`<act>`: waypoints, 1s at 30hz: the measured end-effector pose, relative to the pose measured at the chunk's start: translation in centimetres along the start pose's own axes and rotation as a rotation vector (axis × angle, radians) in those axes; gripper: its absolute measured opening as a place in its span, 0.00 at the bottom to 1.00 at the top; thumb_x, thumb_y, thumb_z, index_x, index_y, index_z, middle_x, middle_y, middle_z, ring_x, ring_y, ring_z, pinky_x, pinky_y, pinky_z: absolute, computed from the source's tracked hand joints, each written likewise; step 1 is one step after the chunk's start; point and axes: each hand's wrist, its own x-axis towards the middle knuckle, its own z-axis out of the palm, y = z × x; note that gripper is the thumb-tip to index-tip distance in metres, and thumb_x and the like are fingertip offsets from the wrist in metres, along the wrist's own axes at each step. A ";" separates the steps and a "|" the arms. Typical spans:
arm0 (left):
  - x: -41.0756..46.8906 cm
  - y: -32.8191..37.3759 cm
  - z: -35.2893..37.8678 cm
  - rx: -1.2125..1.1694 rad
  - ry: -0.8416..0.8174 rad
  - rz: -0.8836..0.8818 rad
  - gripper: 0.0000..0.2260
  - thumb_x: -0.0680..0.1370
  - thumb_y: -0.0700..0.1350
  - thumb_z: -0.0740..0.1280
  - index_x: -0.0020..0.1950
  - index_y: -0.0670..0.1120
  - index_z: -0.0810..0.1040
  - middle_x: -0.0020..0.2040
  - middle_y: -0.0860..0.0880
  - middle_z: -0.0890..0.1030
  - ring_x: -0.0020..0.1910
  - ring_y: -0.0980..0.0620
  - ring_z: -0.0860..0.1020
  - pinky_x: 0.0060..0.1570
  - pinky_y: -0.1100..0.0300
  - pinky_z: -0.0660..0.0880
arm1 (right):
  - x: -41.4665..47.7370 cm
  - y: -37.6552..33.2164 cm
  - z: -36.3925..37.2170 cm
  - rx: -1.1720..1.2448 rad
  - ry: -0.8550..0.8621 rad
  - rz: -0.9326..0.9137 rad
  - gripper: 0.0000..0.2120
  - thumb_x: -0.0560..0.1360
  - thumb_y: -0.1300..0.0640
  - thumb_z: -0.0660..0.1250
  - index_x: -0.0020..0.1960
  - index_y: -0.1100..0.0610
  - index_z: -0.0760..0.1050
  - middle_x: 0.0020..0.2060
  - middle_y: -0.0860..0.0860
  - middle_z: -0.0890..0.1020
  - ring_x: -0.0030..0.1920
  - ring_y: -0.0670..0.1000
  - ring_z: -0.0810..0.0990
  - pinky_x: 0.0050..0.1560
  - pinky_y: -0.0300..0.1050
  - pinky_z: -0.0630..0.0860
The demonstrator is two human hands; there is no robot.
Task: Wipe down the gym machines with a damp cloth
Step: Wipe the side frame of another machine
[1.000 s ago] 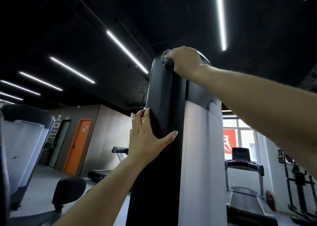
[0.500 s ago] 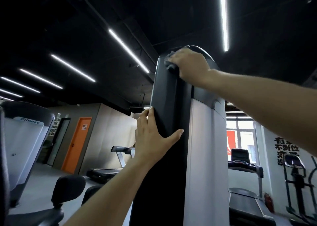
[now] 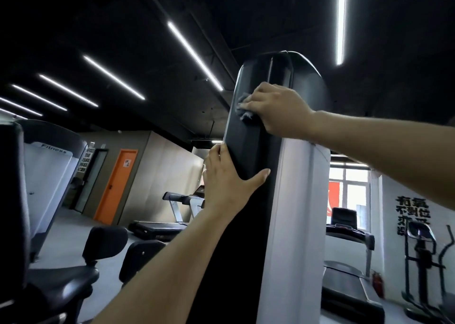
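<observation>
Head camera looks up a tall machine column [image 3: 248, 149]. The right hand [image 3: 275, 109] presses a bunched grey cloth [image 3: 243, 111] against its black front near the top, fingers curled over it. The left hand [image 3: 226, 183] lies flat, fingers straight, bracing the column's left edge lower down. At this overhead reach the small wad could likely slip free on that slick surface.

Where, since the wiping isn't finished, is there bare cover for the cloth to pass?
Bare black panel lies between the right grip with the cloth and the left grip below; more is free above the right grip up to the rounded top. The white side panel under the forearm is bare. Crowded: the left edge, under the left grip.
</observation>
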 end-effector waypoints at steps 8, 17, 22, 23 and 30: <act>-3.4 -1.9 -0.3 -0.026 -0.008 -0.005 0.54 0.68 0.76 0.70 0.85 0.49 0.56 0.80 0.54 0.60 0.80 0.51 0.60 0.77 0.43 0.69 | 4.3 2.3 0.1 -0.050 -0.110 0.284 0.16 0.82 0.56 0.64 0.67 0.55 0.82 0.61 0.54 0.81 0.61 0.61 0.76 0.60 0.58 0.76; -9.9 -5.3 -1.1 -0.083 -0.027 -0.053 0.49 0.69 0.74 0.74 0.82 0.51 0.64 0.74 0.57 0.65 0.75 0.55 0.66 0.75 0.48 0.73 | -4.5 -7.7 -0.1 0.167 -0.046 -0.035 0.21 0.80 0.54 0.51 0.58 0.55 0.82 0.52 0.49 0.85 0.52 0.55 0.80 0.52 0.51 0.76; -10.7 -5.3 -1.7 -0.099 -0.058 -0.069 0.47 0.70 0.72 0.75 0.82 0.50 0.65 0.74 0.58 0.65 0.75 0.55 0.67 0.75 0.49 0.73 | -1.1 -2.1 -0.5 0.016 -0.014 0.091 0.23 0.80 0.51 0.51 0.56 0.56 0.84 0.53 0.51 0.83 0.55 0.58 0.79 0.49 0.55 0.79; -10.8 -5.2 -1.7 -0.098 -0.057 -0.071 0.47 0.70 0.72 0.75 0.81 0.50 0.66 0.74 0.58 0.65 0.75 0.55 0.67 0.75 0.49 0.74 | -0.3 -1.1 -0.7 0.001 -0.024 0.175 0.23 0.81 0.51 0.52 0.58 0.57 0.84 0.55 0.52 0.82 0.58 0.58 0.78 0.49 0.55 0.80; -14.5 -6.4 -2.3 0.018 -0.098 -0.025 0.47 0.71 0.72 0.72 0.82 0.48 0.64 0.78 0.55 0.63 0.78 0.53 0.63 0.78 0.45 0.69 | -3.5 -8.4 -0.9 0.108 0.007 0.186 0.15 0.79 0.55 0.62 0.57 0.58 0.85 0.51 0.53 0.82 0.53 0.58 0.78 0.47 0.54 0.78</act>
